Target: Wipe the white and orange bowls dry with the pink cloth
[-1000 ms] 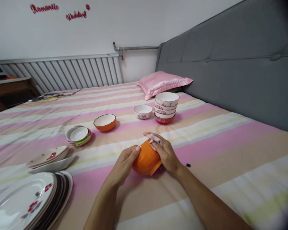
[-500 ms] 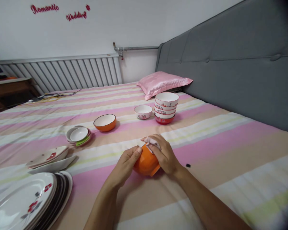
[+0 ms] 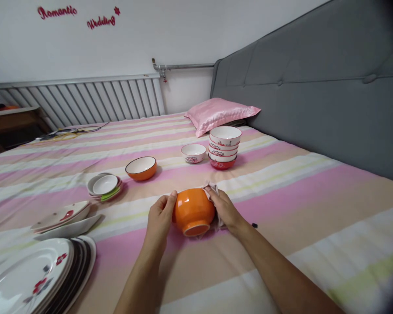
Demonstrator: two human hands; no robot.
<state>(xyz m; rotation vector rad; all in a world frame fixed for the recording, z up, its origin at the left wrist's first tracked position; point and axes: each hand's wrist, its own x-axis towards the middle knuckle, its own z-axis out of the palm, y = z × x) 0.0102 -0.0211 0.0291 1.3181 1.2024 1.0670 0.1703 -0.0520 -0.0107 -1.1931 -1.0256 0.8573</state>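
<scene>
An orange bowl [image 3: 194, 209] is tilted on its side between my hands, its outer wall and white-edged foot turned toward me. My left hand [image 3: 161, 216] grips its left side, the thumb lying on the rim. On the right, my right hand [image 3: 225, 206] is closed around a pale cloth [image 3: 220, 223] and presses it to the bowl's rim and side. Part of the cloth hangs behind and below the bowl. The bowl's inside is hidden from me.
Ahead stand a second orange bowl [image 3: 141, 169], a white patterned bowl [image 3: 193, 153] and a stack of bowls [image 3: 223, 152]. Small dishes [image 3: 105, 185], oval dishes [image 3: 65, 220] and stacked plates [image 3: 29, 274] lie left. A pink pillow [image 3: 218, 114] rests by the grey headboard [image 3: 301, 96].
The orange bowl has turned so more of its outside and its foot face me. My hands have moved apart, and the cloth has shifted to the bowl's right side.
</scene>
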